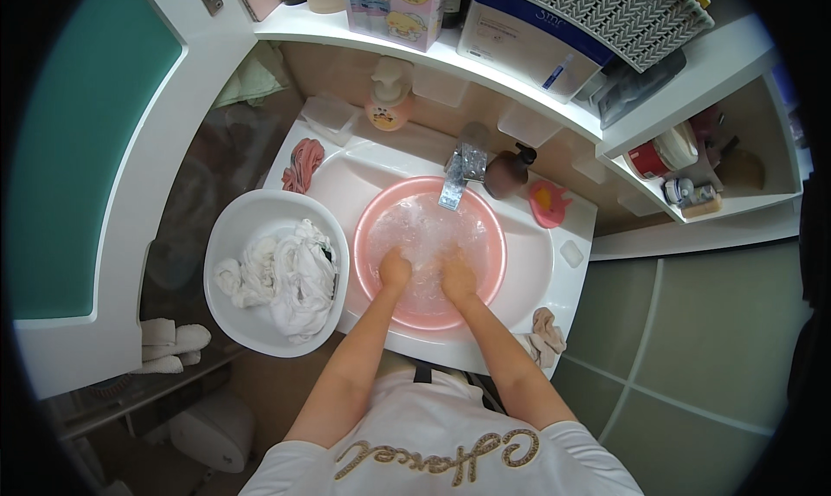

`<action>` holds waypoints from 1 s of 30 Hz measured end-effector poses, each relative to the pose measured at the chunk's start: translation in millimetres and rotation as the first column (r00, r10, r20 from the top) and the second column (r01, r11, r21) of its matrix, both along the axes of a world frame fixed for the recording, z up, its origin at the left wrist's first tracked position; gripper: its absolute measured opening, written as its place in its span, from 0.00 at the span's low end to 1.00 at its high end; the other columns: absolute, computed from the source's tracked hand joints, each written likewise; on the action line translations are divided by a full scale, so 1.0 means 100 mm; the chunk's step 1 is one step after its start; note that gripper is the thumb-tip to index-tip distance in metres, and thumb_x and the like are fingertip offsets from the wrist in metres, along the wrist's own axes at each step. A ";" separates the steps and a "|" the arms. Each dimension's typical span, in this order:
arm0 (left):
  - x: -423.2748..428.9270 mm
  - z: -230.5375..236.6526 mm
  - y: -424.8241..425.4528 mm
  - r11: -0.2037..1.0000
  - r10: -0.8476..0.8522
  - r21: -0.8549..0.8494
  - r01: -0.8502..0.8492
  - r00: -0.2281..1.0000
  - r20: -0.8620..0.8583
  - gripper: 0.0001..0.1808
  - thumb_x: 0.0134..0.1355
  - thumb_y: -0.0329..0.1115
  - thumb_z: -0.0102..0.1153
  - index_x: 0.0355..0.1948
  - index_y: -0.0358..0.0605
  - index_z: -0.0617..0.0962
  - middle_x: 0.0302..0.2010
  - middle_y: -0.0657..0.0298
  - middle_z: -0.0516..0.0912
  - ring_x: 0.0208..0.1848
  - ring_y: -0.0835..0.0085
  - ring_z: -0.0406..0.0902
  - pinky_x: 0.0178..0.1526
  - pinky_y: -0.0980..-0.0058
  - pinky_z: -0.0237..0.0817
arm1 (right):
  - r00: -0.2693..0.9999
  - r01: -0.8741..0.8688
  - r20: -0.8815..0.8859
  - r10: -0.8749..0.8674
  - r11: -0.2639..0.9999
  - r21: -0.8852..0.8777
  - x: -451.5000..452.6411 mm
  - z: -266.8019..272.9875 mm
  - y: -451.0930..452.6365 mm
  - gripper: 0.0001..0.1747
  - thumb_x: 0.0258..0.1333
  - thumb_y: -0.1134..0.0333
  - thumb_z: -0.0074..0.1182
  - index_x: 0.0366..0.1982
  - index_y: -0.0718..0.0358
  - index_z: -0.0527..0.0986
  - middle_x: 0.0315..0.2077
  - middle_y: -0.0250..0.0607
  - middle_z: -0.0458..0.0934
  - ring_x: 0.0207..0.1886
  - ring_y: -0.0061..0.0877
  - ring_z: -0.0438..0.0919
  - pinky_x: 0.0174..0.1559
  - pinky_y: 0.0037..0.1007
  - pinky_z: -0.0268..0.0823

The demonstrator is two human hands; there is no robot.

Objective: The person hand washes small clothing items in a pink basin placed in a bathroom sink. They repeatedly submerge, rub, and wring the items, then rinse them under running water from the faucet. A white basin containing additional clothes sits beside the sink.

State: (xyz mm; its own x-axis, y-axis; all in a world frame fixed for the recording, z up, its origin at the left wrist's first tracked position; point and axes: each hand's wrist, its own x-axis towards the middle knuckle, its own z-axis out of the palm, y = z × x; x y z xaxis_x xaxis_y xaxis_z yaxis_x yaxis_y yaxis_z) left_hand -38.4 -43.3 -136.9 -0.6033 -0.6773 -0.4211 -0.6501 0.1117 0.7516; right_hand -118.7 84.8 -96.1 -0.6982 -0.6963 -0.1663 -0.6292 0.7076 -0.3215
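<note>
A round pink plastic basin [500, 262] full of sudsy, rippling water [415, 220] sits in the white washbasin [529, 262]. Both my hands are dipped into it side by side. My left hand [395, 270] is near the basin's middle left, its fingers under the surface. To its right, my right hand [458, 275] is also partly sunk, with the fingers blurred by the water. Whether either hand grips something below is hidden. The faucet [453, 181] reaches over the basin's far rim. Left of the basin, a white tub [224, 236] holds crumpled white cloth [302, 278].
A pink cloth [303, 165], a foam pump bottle [389, 100], a brown pump bottle [509, 173], a pink soap dish [548, 202] and a white soap bar [572, 254] line the counter. Beige cloth [545, 337] lies at its front right. A loaded shelf [441, 58] overhangs the back; a cabinet door [117, 236] stands left.
</note>
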 end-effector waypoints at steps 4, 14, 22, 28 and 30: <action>-0.27 0.16 -0.01 0.527 0.456 0.706 -0.474 0.858 0.236 0.15 0.53 0.39 0.51 0.38 0.41 0.75 0.33 0.57 0.79 0.37 0.63 0.75 0.43 0.67 0.65 | 0.761 0.427 0.609 -0.223 0.879 -0.211 -0.07 -0.22 -0.03 0.19 0.44 0.76 0.45 0.42 0.55 0.74 0.42 0.46 0.72 0.40 0.36 0.74 0.43 0.33 0.66; -0.48 0.51 0.06 0.007 0.451 0.993 0.120 0.886 -0.110 0.14 0.60 0.45 0.48 0.29 0.45 0.72 0.24 0.64 0.74 0.24 0.73 0.72 0.26 0.76 0.65 | 0.986 0.092 0.165 0.001 0.825 -0.558 0.48 1.09 -0.37 0.08 0.43 0.69 0.54 0.30 0.55 0.75 0.30 0.36 0.75 0.35 0.33 0.75 0.35 0.31 0.68; -0.48 -0.88 0.11 -0.064 0.591 0.928 0.367 0.763 -0.261 0.12 0.61 0.42 0.47 0.30 0.44 0.72 0.23 0.64 0.74 0.23 0.75 0.72 0.27 0.75 0.67 | 0.988 0.154 0.071 -0.137 0.851 -0.503 0.35 0.99 -0.48 0.09 0.46 0.62 0.55 0.21 0.60 0.77 0.26 0.43 0.78 0.31 0.36 0.77 0.28 0.34 0.68; -0.27 1.01 0.11 0.252 0.436 0.947 -0.201 0.897 0.075 0.14 0.63 0.38 0.45 0.44 0.39 0.71 0.38 0.59 0.77 0.42 0.68 0.76 0.39 0.71 0.70 | 0.907 0.393 0.186 -0.378 0.918 -0.055 -0.32 0.63 -0.10 0.16 0.54 0.55 0.46 0.32 0.60 0.77 0.33 0.51 0.77 0.36 0.40 0.76 0.37 0.38 0.68; -0.16 0.71 -0.06 0.593 0.500 0.755 -0.281 0.863 -0.071 0.16 0.60 0.35 0.46 0.47 0.37 0.70 0.42 0.53 0.75 0.41 0.62 0.75 0.42 0.67 0.69 | 0.924 0.363 0.142 -0.355 0.931 -0.034 -0.38 0.58 -0.05 0.19 0.55 0.55 0.44 0.40 0.60 0.74 0.42 0.52 0.72 0.43 0.41 0.73 0.42 0.39 0.66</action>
